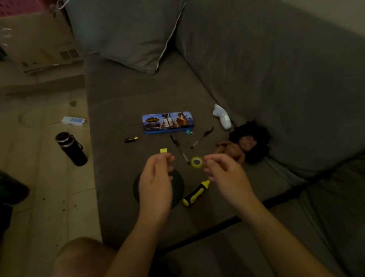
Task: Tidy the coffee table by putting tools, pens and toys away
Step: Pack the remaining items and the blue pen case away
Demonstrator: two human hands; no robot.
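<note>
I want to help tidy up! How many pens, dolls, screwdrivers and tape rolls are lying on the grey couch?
Pens: 2
Dolls: 1
Screwdrivers: 1
Tape rolls: 1
Total: 5

Grey sofa [283, 68]; blue pencil case [168, 122] printed with two figures at twelve o'clock; black-and-yellow screwdriver [195, 194] at six; black bottle [71, 149] at nine.

Around the Sofa

A grey sofa [260, 71] fills most of the view, with a grey cushion [136, 35] at its far end. On the tiled floor [38, 225] beside it stand a black bottle [71, 149], a white-and-blue box [73, 121], a dark slipper [1, 187] and cardboard boxes [38, 41].
</note>
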